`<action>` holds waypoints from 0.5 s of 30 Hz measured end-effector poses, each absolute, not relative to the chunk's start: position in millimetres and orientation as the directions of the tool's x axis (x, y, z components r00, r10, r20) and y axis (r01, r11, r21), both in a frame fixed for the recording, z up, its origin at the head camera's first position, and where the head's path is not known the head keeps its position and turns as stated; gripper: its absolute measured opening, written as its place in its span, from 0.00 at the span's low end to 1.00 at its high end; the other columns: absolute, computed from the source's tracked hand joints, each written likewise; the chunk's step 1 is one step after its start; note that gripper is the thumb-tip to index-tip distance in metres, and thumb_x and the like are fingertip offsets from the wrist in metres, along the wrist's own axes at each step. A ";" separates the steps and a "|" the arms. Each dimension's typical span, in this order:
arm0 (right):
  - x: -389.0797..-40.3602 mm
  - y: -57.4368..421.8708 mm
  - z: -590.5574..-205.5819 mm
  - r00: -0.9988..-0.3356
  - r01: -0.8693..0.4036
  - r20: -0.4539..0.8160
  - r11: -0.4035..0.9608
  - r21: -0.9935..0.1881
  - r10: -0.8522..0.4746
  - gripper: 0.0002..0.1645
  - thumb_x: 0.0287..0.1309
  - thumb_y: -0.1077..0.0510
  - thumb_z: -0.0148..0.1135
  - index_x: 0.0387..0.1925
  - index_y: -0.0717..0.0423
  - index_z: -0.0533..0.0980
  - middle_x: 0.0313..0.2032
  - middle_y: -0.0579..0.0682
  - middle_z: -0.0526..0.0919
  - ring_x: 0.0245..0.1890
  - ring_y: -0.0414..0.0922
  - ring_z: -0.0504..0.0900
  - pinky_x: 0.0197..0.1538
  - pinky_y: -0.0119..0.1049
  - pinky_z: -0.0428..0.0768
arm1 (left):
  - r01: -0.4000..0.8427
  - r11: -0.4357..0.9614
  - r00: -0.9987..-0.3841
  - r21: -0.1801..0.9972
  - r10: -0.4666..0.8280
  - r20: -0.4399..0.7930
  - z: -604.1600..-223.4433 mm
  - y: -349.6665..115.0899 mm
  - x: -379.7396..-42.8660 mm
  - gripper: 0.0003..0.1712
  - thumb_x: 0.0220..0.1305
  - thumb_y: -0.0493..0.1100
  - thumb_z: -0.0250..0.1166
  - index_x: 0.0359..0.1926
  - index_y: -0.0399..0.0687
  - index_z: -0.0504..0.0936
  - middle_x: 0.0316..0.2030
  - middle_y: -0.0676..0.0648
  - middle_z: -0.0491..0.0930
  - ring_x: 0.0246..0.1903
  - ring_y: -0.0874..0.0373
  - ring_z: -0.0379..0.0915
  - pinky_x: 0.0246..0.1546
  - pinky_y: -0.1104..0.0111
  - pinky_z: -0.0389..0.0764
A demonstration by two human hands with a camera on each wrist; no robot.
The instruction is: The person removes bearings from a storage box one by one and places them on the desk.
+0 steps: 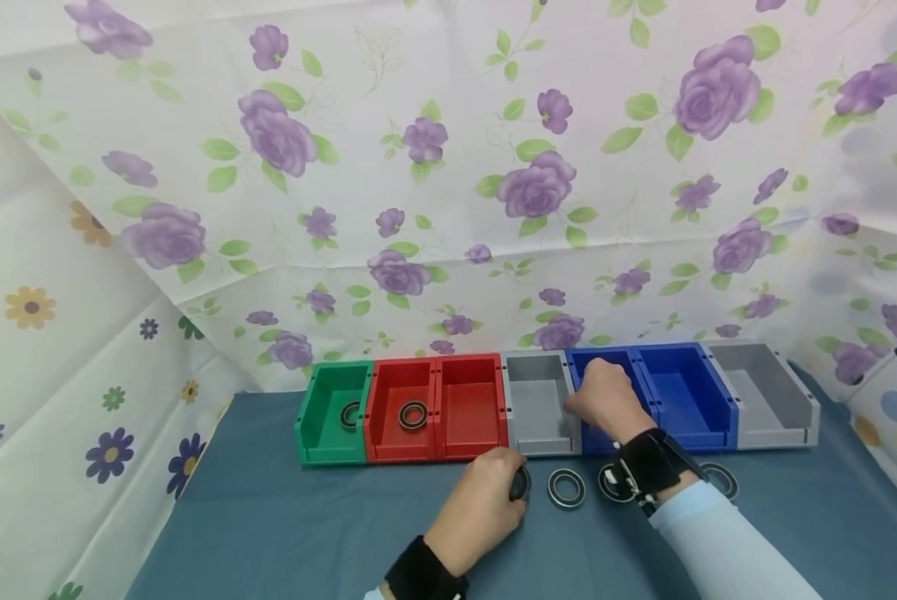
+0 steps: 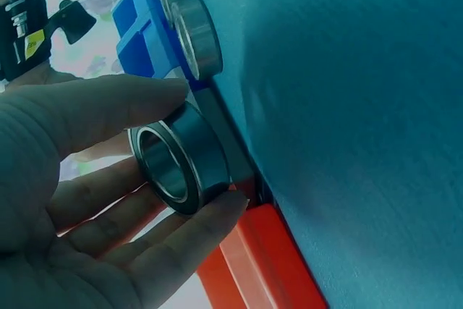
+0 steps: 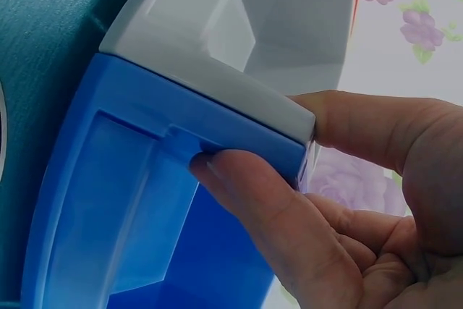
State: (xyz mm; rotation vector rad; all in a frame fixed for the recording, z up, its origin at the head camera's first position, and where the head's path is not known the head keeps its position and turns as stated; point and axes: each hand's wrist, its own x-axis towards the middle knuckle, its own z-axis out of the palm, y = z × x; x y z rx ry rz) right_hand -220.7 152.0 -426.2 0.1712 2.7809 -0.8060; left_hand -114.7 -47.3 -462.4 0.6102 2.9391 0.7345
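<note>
My left hand [image 1: 478, 500] holds a ball bearing [image 2: 192, 153] on edge between thumb and fingers, just in front of the bins. My right hand [image 1: 609, 398] is at the joint between the middle grey bin [image 1: 542, 447] and the blue bin [image 1: 594, 442] beside it. In the right wrist view its thumb and a finger pinch the two adjoining walls, one digit on each side. On the cloth lie a bearing [image 1: 566, 504], another bearing [image 1: 605, 487] partly behind the right wrist, and a third bearing [image 1: 729, 480] past that wrist.
The row of bins continues left with two red bins [image 1: 403, 452] and a green bin [image 1: 332, 456], right with a second blue bin [image 1: 719, 442] and a grey bin [image 1: 801, 437]. One bearing [image 1: 413, 426] lies in the left red bin, another bearing [image 1: 348, 426] in the green. Flowered sheets [image 1: 418, 200] hang behind.
</note>
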 end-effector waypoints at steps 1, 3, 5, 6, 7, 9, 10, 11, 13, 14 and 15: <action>-220.7 152.0 -426.2 -0.964 0.181 -0.263 0.841 -0.510 0.047 0.12 0.47 0.54 0.65 0.26 0.60 0.76 0.19 0.52 0.76 0.18 0.46 0.76 0.21 0.36 0.75 | 0.364 0.813 -0.919 0.455 0.393 0.034 -463.2 -46.4 -115.1 0.25 0.45 0.41 0.74 0.48 0.48 0.79 0.41 0.55 0.75 0.38 0.68 0.69 0.41 0.71 0.74; -220.9 152.1 -426.3 -0.961 0.186 -0.271 0.842 -0.507 0.050 0.12 0.47 0.54 0.65 0.27 0.61 0.76 0.20 0.52 0.76 0.19 0.46 0.77 0.22 0.36 0.75 | 0.370 0.821 -0.915 0.435 0.404 0.017 -464.8 -44.8 -115.9 0.26 0.45 0.41 0.74 0.48 0.48 0.79 0.42 0.55 0.75 0.39 0.68 0.69 0.41 0.71 0.74; -220.8 152.0 -426.4 -0.960 0.190 -0.275 0.841 -0.506 0.051 0.12 0.48 0.54 0.65 0.27 0.61 0.76 0.20 0.52 0.76 0.19 0.46 0.77 0.22 0.36 0.75 | 0.377 0.824 -0.910 0.423 0.414 0.005 -466.9 -43.4 -116.7 0.26 0.44 0.41 0.74 0.48 0.48 0.79 0.41 0.55 0.75 0.38 0.68 0.69 0.41 0.72 0.74; -220.7 151.9 -426.4 -0.960 0.190 -0.275 0.842 -0.506 0.051 0.12 0.48 0.54 0.65 0.28 0.61 0.76 0.20 0.52 0.76 0.19 0.46 0.77 0.22 0.36 0.75 | 0.380 0.825 -0.908 0.419 0.418 -0.001 -467.8 -42.8 -116.9 0.26 0.44 0.41 0.74 0.48 0.48 0.79 0.41 0.55 0.75 0.37 0.68 0.69 0.41 0.72 0.74; -220.6 151.8 -426.4 -0.960 0.189 -0.275 0.841 -0.506 0.051 0.13 0.48 0.54 0.65 0.28 0.61 0.76 0.20 0.52 0.76 0.19 0.46 0.77 0.22 0.36 0.75 | 0.383 0.827 -0.906 0.412 0.423 -0.006 -468.5 -42.2 -117.2 0.26 0.44 0.40 0.74 0.48 0.49 0.79 0.40 0.56 0.75 0.37 0.68 0.69 0.40 0.72 0.74; -220.5 151.7 -426.4 -0.961 0.188 -0.272 0.841 -0.507 0.051 0.12 0.48 0.54 0.65 0.28 0.61 0.77 0.20 0.52 0.76 0.19 0.46 0.77 0.22 0.36 0.75 | 0.387 0.830 -0.903 0.400 0.429 -0.015 -469.7 -41.2 -117.8 0.26 0.43 0.40 0.74 0.47 0.49 0.80 0.39 0.56 0.75 0.35 0.68 0.68 0.40 0.72 0.74; -220.6 151.6 -426.3 -0.962 0.187 -0.270 0.841 -0.508 0.050 0.13 0.48 0.54 0.65 0.28 0.61 0.77 0.20 0.52 0.76 0.19 0.46 0.77 0.22 0.36 0.75 | 0.387 0.832 -0.903 0.397 0.430 -0.020 -470.3 -40.8 -118.1 0.25 0.43 0.40 0.74 0.47 0.49 0.80 0.38 0.57 0.75 0.34 0.68 0.68 0.40 0.72 0.74; -220.6 151.5 -426.2 -0.962 0.186 -0.269 0.841 -0.508 0.050 0.13 0.48 0.54 0.65 0.28 0.61 0.77 0.20 0.52 0.76 0.19 0.46 0.77 0.22 0.36 0.75 | 0.387 0.834 -0.902 0.394 0.430 -0.025 -470.7 -40.5 -118.4 0.26 0.43 0.40 0.74 0.47 0.50 0.80 0.38 0.57 0.75 0.34 0.68 0.68 0.40 0.72 0.74; -220.7 151.4 -425.8 -0.962 0.185 -0.270 0.841 -0.508 0.049 0.13 0.48 0.54 0.66 0.29 0.61 0.77 0.20 0.52 0.76 0.19 0.46 0.77 0.22 0.36 0.75 | 0.391 0.837 -0.901 0.384 0.434 -0.029 -471.7 -39.9 -119.0 0.25 0.43 0.39 0.74 0.46 0.50 0.80 0.37 0.57 0.75 0.33 0.68 0.67 0.39 0.72 0.74; -220.7 151.5 -425.8 -0.962 0.186 -0.270 0.841 -0.508 0.049 0.13 0.48 0.54 0.66 0.29 0.61 0.77 0.20 0.52 0.76 0.19 0.46 0.77 0.22 0.36 0.75 | 0.393 0.837 -0.900 0.380 0.436 -0.030 -472.4 -39.5 -119.2 0.25 0.43 0.39 0.74 0.46 0.50 0.80 0.36 0.57 0.75 0.33 0.68 0.67 0.39 0.72 0.74; -220.7 151.5 -425.7 -0.961 0.187 -0.271 0.841 -0.507 0.050 0.13 0.48 0.54 0.66 0.29 0.62 0.77 0.20 0.52 0.76 0.19 0.46 0.77 0.22 0.36 0.75 | 0.396 0.838 -0.899 0.376 0.437 -0.029 -473.2 -39.2 -119.4 0.25 0.43 0.39 0.74 0.46 0.50 0.80 0.36 0.57 0.75 0.33 0.68 0.67 0.39 0.72 0.74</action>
